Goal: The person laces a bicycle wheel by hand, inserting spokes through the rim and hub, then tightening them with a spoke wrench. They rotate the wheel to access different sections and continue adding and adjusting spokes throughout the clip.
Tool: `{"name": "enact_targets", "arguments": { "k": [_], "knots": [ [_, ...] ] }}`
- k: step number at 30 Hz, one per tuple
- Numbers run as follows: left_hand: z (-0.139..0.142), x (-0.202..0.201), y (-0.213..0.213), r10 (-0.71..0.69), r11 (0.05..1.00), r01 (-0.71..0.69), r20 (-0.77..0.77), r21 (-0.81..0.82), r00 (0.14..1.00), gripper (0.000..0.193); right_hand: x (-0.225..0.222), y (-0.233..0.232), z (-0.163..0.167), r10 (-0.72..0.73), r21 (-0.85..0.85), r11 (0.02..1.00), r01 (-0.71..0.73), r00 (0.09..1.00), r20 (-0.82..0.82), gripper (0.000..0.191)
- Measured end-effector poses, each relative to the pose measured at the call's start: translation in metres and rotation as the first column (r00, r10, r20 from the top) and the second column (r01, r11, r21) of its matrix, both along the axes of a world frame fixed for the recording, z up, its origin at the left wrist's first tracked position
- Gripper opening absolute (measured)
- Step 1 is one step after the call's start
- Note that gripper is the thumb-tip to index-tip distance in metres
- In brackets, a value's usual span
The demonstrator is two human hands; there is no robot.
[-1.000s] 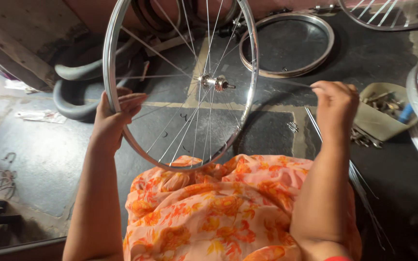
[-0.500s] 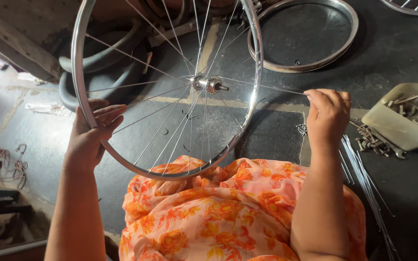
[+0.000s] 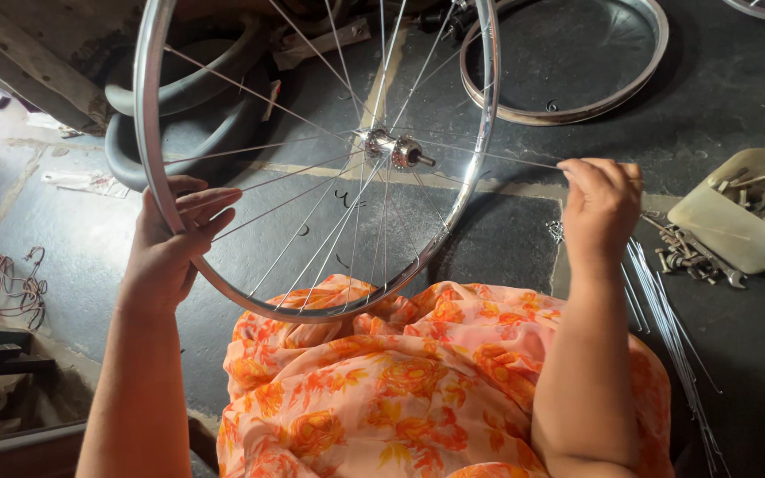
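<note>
A shiny bicycle wheel (image 3: 316,159) standing up on its edge, low part resting on a lap in orange flowery cloth (image 3: 418,389). Left hand (image 3: 170,243) on the left side of the rim, fingers laid flat across it and the thumb behind, pressing on the rim to hold the wheel up. Right hand (image 3: 602,208) off to the right of the wheel, outside the rim, fingers bunched and pinching the far end of one thin spoke (image 3: 498,158). That spoke running from the hub (image 3: 391,149) in the middle, past the rim, out to the pinching fingertips. Many other thin spokes fanning out from the hub to the rim. On the dark floor (image 3: 737,80) behind the wheel, a bare metal rim (image 3: 568,111) lying flat. At the back left, black rubber tubes (image 3: 161,124) curled up beside the wheel. Near the right hand, a bunch of loose spokes (image 3: 666,310) lying on the floor, long and thin. Just past them, a pale tray (image 3: 728,226) with small metal bits inside, and a few small tools on the floor right beside it. Far left, some tangled wire (image 3: 6,283) on the grey ground.
</note>
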State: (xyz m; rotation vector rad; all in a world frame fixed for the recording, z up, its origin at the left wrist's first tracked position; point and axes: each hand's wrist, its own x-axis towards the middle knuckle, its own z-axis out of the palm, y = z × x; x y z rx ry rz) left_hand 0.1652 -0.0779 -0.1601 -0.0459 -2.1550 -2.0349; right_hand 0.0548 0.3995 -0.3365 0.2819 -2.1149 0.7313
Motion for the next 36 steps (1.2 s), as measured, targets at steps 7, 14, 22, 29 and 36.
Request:
{"name": "enact_targets", "arguments": {
  "k": [7, 14, 22, 29, 36],
  "knots": [
    [0.001, 0.001, 0.0, -0.012, 1.0, 0.012, 0.004, 0.014, 1.0, 0.067, 0.01, 0.02, 0.006, 0.003, 0.002, 1.0, -0.003, 1.0, 0.009, 0.015],
    [0.001, 0.002, 0.002, 0.023, 1.0, -0.023, 0.024, 0.01, 0.999, 0.068, 0.003, 0.001, 0.005, 0.001, 0.028, 1.0, -0.001, 1.0, -0.016, 0.016],
    [-0.005, 0.008, -0.003, 0.01, 0.999, -0.011, 0.014, 0.036, 1.0, 0.066, 0.002, -0.002, 0.004, 0.008, 0.021, 1.0, -0.007, 1.0, -0.028, 0.014],
    [-0.007, 0.01, -0.004, 0.003, 0.999, -0.004, 0.018, 0.054, 1.0, 0.07, 0.002, 0.002, 0.003, 0.011, 0.023, 1.0, -0.011, 1.0, -0.018, 0.013],
    [-0.006, 0.012, -0.004, -0.019, 0.998, 0.018, 0.007, 0.054, 1.0, 0.072, 0.002, 0.003, 0.002, 0.016, 0.02, 1.0, -0.016, 1.0, -0.003, 0.014]
  ]
}}
